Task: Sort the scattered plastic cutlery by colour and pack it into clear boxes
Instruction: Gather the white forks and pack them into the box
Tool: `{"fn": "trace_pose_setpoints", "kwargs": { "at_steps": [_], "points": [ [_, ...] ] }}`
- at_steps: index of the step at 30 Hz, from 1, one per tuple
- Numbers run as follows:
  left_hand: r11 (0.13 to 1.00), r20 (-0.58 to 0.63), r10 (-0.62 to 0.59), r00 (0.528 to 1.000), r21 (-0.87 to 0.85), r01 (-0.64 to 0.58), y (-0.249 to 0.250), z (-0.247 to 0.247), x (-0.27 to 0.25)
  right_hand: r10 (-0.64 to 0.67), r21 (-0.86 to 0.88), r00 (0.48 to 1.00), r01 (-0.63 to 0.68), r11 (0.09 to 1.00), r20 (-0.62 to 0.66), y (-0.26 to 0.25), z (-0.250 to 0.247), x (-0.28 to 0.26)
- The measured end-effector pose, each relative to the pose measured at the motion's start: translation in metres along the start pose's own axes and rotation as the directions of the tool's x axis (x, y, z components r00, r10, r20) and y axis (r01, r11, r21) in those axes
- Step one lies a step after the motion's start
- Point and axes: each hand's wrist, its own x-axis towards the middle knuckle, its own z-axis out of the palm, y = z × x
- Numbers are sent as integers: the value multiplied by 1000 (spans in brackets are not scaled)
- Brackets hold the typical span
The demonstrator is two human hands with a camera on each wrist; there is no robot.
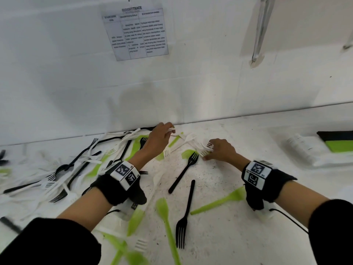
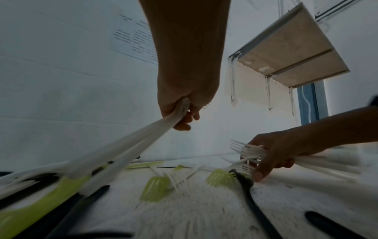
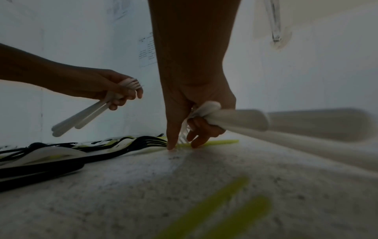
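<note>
White, black and green plastic forks lie scattered on the white table (image 1: 229,217). My left hand (image 1: 160,138) is raised near the back wall and grips a bundle of white forks (image 2: 131,145), handles trailing back toward the wrist. My right hand (image 1: 219,150) is low on the table and grips another bundle of white forks (image 3: 235,119); its fingertips (image 3: 170,146) touch the table at a white fork (image 3: 183,137) that lies over a green one (image 3: 220,142). A black fork (image 1: 183,173) lies just left of the right hand.
A dense heap of mixed forks (image 1: 80,165) fills the left of the table. Green forks (image 1: 166,222) and a black fork (image 1: 184,217) lie in the near middle. Clear boxes (image 1: 313,150) holding black and green cutlery stand at the far right. The wall runs close behind.
</note>
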Motion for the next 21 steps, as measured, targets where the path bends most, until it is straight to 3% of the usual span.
{"fn": "trace_pose_setpoints", "kwargs": {
  "at_steps": [3,8,14,17,21],
  "points": [
    [1000,42,9,999,21,-10,3,12,20,-3,13,1000,3,1000,3,3,1,2],
    [994,165,-86,983,84,72,2,46,53,-30,219,996,48,974,-86,12,-10,-1],
    [979,376,-194,906,139,152,-8,79,74,-57,348,960,154,925,-274,21,-57,-23],
    [989,427,-136,894,105,101,-9,86,74,16,536,932,195,822,-363,26,-78,-27],
    [998,366,-29,930,70,3,-12,89,69,122,713,879,285,641,-460,25,-91,-22]
  ]
}}
